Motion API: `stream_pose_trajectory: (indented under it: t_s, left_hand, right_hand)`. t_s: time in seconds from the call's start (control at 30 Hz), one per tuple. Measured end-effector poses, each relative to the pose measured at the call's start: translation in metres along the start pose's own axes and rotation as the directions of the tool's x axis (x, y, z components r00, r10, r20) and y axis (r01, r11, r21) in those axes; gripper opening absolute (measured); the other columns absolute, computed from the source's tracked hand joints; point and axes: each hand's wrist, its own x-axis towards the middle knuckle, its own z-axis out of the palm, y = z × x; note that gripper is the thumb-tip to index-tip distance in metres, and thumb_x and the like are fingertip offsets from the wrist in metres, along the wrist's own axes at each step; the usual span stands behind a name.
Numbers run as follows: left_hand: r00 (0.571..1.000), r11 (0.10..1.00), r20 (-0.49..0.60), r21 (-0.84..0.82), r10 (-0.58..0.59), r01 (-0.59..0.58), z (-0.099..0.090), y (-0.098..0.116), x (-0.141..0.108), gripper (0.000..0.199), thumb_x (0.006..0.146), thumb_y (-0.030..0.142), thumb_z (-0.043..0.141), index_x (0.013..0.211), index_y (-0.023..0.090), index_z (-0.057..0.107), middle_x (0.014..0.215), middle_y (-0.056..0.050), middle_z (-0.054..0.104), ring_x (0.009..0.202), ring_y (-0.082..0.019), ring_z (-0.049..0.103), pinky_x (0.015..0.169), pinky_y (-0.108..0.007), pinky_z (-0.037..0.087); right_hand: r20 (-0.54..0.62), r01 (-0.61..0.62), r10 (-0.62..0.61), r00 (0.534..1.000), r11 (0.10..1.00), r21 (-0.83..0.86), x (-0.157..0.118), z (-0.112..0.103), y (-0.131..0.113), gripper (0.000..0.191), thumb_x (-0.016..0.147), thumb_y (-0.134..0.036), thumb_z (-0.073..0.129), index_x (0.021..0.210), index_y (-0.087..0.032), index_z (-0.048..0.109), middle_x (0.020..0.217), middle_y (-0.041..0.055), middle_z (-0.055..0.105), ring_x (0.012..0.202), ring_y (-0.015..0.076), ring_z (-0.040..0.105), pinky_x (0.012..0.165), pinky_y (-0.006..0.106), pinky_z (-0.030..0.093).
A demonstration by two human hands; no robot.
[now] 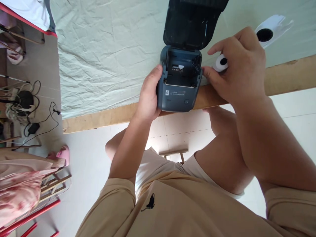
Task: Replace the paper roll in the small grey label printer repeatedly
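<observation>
At the wooden edge of the table [98, 119], our left hand [147, 95] grasps the printer [176, 100] by its side, thumb pressed against it. The lid [189, 28] is already up, the compartment [182, 74] bared. Our right hand [243, 62] curls over a small white roll [218, 64], outside the compartment, thumb and forefinger apart; whether it grips the roll, we cannot tell.
</observation>
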Motion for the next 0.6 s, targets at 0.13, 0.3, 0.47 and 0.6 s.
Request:
stream_pose_trajectory:
  t_s: [0.13,0.3,0.47,0.6]
  left_hand:
    - [1.000,1.000,0.018,-0.014,-0.013,0.013,-0.008,-0.001,0.005,0.049,0.105,0.046,0.042,0.094,0.013,0.076,0.090,-0.007,0.078,0.083,-0.017,0.073,0.083,-0.032,0.059]
    - [0.994,0.999,0.107,-0.025,-0.029,0.032,-0.015,-0.002,0.009,0.043,0.100,0.050,0.055,0.099,0.013,0.077,0.091,-0.006,0.081,0.087,-0.019,0.075,0.084,-0.033,0.061]
    - [1.000,0.999,0.011,-0.045,-0.016,0.017,-0.004,-0.003,0.002,0.042,0.095,0.052,0.063,0.094,0.012,0.075,0.084,-0.004,0.080,0.082,-0.016,0.073,0.081,-0.031,0.059]
    - [0.998,0.999,0.065,-0.044,0.005,-0.002,-0.011,-0.003,0.007,0.045,0.096,0.055,0.063,0.098,0.012,0.076,0.091,-0.006,0.081,0.090,-0.019,0.075,0.090,-0.032,0.060]
  right_hand:
    - [-0.097,0.126,-0.131,0.987,0.990,-0.058,-0.001,0.006,0.018,0.054,0.073,-0.031,0.085,0.121,-0.029,0.060,0.121,0.0080,0.062,0.102,0.0269,0.063,0.085,0.046,0.052]
    - [-0.117,0.218,-0.214,0.970,0.976,0.026,-0.005,0.006,0.021,0.067,0.071,-0.022,0.081,0.130,-0.030,0.051,0.121,0.0068,0.062,0.111,0.0277,0.063,0.091,0.047,0.056]
    - [-0.111,0.186,-0.166,0.980,0.961,0.205,-0.009,0.009,0.018,0.068,0.072,-0.014,0.072,0.133,-0.030,0.048,0.117,0.0053,0.064,0.102,0.0232,0.066,0.090,0.044,0.058]
    - [-0.074,0.212,-0.200,0.977,0.945,0.251,-0.009,0.012,0.019,0.069,0.071,-0.016,0.074,0.134,-0.031,0.049,0.113,0.0045,0.065,0.097,0.0210,0.066,0.085,0.040,0.058]
